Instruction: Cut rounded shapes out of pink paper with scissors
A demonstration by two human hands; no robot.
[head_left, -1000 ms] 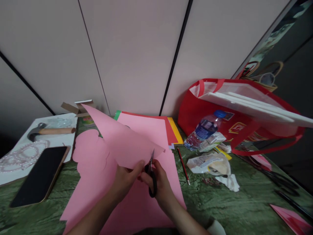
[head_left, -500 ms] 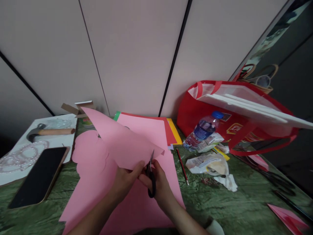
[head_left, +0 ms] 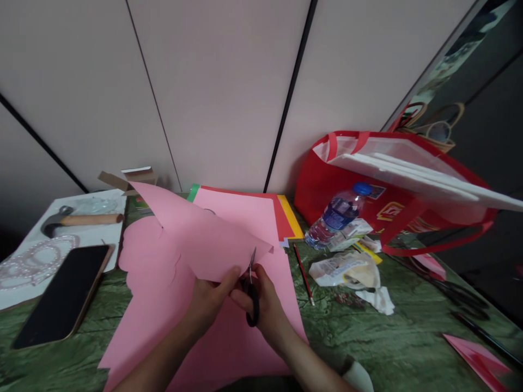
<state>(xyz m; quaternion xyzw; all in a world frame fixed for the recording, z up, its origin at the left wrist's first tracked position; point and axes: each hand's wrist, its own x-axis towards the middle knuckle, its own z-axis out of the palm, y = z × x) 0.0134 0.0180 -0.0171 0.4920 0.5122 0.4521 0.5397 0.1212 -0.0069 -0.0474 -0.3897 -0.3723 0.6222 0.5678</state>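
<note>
A craft workspace is suggested, though home or workshop cannot be told: scissors (head_left: pixel 255 316) are held in the right grip (head_left: pixel 267 308), pink paper (head_left: pixel 237 348) is spread beneath it on a bench (head_left: pixel 347 337), and a hammer (head_left: pixel 90 219) is laid to its left.

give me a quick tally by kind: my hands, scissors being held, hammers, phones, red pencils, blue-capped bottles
Hands: 2 (left hand, right hand)
Held scissors: 1
Hammer: 1
Phone: 1
Red pencil: 1
Blue-capped bottle: 1
Total: 7
</note>
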